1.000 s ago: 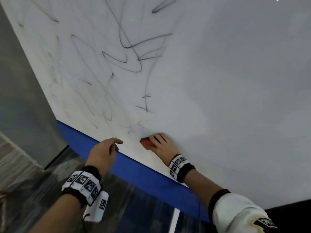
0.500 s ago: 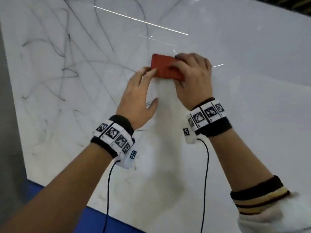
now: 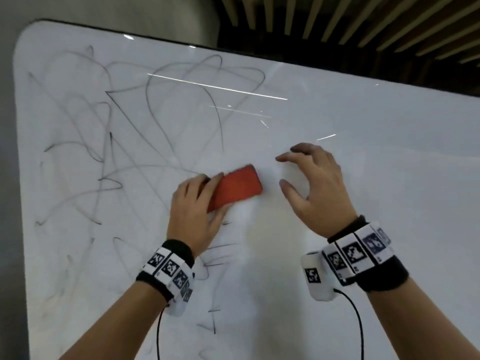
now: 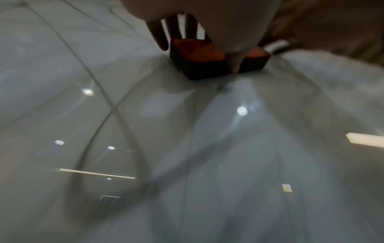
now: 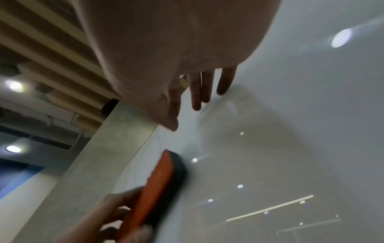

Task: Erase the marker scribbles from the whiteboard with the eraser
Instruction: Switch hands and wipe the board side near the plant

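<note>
whiteboard [image 3: 363, 157] fills most of the head view, glossy white, rounded top-left corner with a thin dark edge, light strips reflected across it. grey marker scribbles [image 3: 135, 131] loop over the left and middle of it, a few short strokes lower down between the two forearms; the right part looks clean, with a faint wiped patch below the eraser. grey wall left of the board, ceiling of pale wooden slats [image 3: 363, 24] above it on the right. right wrist view shows round ceiling lights and a blue panel off to the left.

red eraser [image 3: 237, 187] with a dark felt underside lies flat against the board near the middle, tilted. left hand [image 3: 196, 211] holds its lower-left end, thumb along one side and fingers on the other, so that grip is grasping the eraser; left wrist view shows fingers on the red top and the felt on the board. right hand [image 3: 315, 185] is just beside the eraser, not touching it, fingers spread and loosely bent, grip released and holding nothing. fingertips are close to the board; contact cannot be told. both wrists wear black bands with white marker tags, thin black cables hanging down.

versus half a second ago: the right hand held the eraser then with the left just touching its end; now the left has it and the right has let go. view has tipped up, so the board's top edge and ceiling show.
</note>
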Motion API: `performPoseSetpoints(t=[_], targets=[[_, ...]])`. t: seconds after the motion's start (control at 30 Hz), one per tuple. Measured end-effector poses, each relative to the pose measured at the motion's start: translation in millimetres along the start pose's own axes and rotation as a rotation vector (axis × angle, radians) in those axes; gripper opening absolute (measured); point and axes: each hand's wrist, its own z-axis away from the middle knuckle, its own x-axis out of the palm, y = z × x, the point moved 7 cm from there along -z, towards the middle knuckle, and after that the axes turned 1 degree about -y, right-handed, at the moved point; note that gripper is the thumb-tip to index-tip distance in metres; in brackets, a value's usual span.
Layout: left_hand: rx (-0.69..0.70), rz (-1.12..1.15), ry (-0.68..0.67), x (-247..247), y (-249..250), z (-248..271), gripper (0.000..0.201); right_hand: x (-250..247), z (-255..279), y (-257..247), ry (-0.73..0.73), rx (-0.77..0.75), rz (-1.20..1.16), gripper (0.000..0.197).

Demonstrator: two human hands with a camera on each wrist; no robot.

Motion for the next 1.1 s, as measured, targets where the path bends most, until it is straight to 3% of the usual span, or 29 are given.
performPoseSetpoints(t=[0.07,0.13,0.17,0.3,0.37,0.43,0.53,0.57,0.6,0.73,0.77,0.83,0.97,1.0,1.07,1.1], targets=[[-0.215,0.03,0.093,-21.7,-25.2,-54.1,0.061,-16.5,-16.0,10.9,0.137,0.048,0.087,0.041],[-0.34,0.011,0.134,-39.7,-33.2,-108.3,0.065,-19.3,-25.8,14.1,0.173,0.075,0.155,0.05],[-0.302,-0.042,0.135,-44.7,-21.1,-130.6,0.065,-18.2,-28.2,13.1,0.182,0.08,0.164,0.055],[0.17,-0.203,0.032,-29.0,63.0,-152.1,0.063,-7.4,-24.6,1.6,0.211,0.123,0.104,0.078],[0.17,-0.24,0.063,-33.4,56.7,-159.0,0.062,-5.1,-23.6,2.4,0.192,0.157,0.112,0.085],[-0.045,-0.256,0.115,-45.6,14.5,-175.6,0.062,-6.4,-24.8,6.6,0.165,0.167,0.158,0.087],[-0.506,-0.148,0.144,-64.1,-54.4,-186.4,0.066,-5.4,-25.4,9.6,0.078,0.179,0.242,0.082],[-0.55,-0.164,0.149,-62.9,-54.0,-183.6,0.067,-3.8,-25.6,8.2,0.053,0.184,0.261,0.079],[-0.506,-0.202,0.143,-58.2,-38.2,-179.7,0.066,-1.7,-25.9,5.9,0.037,0.192,0.273,0.076],[0.094,-0.232,0.026,-20.2,65.1,-136.8,0.061,9.2,-26.0,-7.2,0.031,0.211,0.348,0.075],[0.154,-0.226,0.018,-18.7,67.9,-133.2,0.06,11.8,-25.2,-9.4,0.026,0.215,0.358,0.077],[0.072,-0.245,0.064,-32.2,39.9,-151.8,0.06,15.6,-24.1,-10.3,0.001,0.22,0.378,0.085],[-0.373,-0.179,0.096,-67.8,-40.5,-203.3,0.064,14.7,-23.8,-5.8,-0.031,0.233,0.409,0.09],[-0.423,-0.174,0.092,-69.8,-46.7,-206.8,0.064,14.9,-24.3,-6.0,-0.036,0.238,0.404,0.09],[-0.377,-0.253,0.108,-63.7,-30.1,-196.5,0.064,16.8,-25.1,-8.7,-0.04,0.25,0.394,0.09],[-0.278,-0.29,0.116,-57.0,-10.1,-184.3,0.063,17.9,-26.1,-11.6,-0.031,0.258,0.39,0.089]])
